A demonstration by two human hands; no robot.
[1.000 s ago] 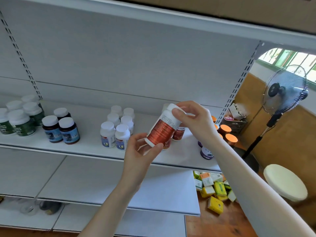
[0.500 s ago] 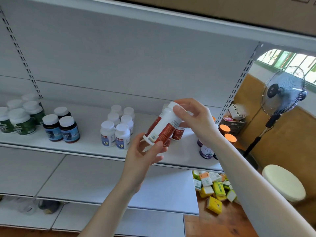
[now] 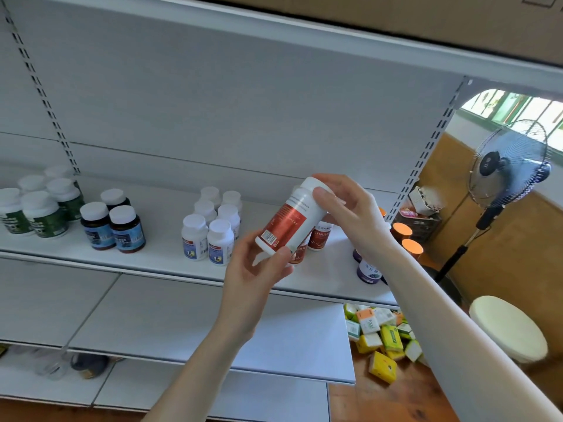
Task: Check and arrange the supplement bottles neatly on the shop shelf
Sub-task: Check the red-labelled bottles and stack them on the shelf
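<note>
A white bottle with a red label point(image 3: 289, 222) is held tilted in front of the white shelf point(image 3: 158, 260), barcode facing me. My left hand point(image 3: 259, 269) grips its bottom end, and my right hand point(image 3: 347, 211) grips its capped top. On the shelf stand groups of bottles: green-labelled ones point(image 3: 39, 208) at far left, dark ones with blue labels point(image 3: 112, 226), small white ones point(image 3: 213, 226), red-labelled ones point(image 3: 318, 237) partly hidden behind the held bottle, and a purple-labelled one point(image 3: 368, 271) at right.
Lower white shelves point(image 3: 170, 324) stretch below. A pile of small coloured boxes point(image 3: 380, 336) lies on the wooden floor at right. A standing fan point(image 3: 505, 166), a cream round stool point(image 3: 507, 327) and orange-lidded jars point(image 3: 408, 239) are to the right.
The bottle has been turned in my hands, so its barcode side now faces me. Both hands stayed on it and shifted slightly.
</note>
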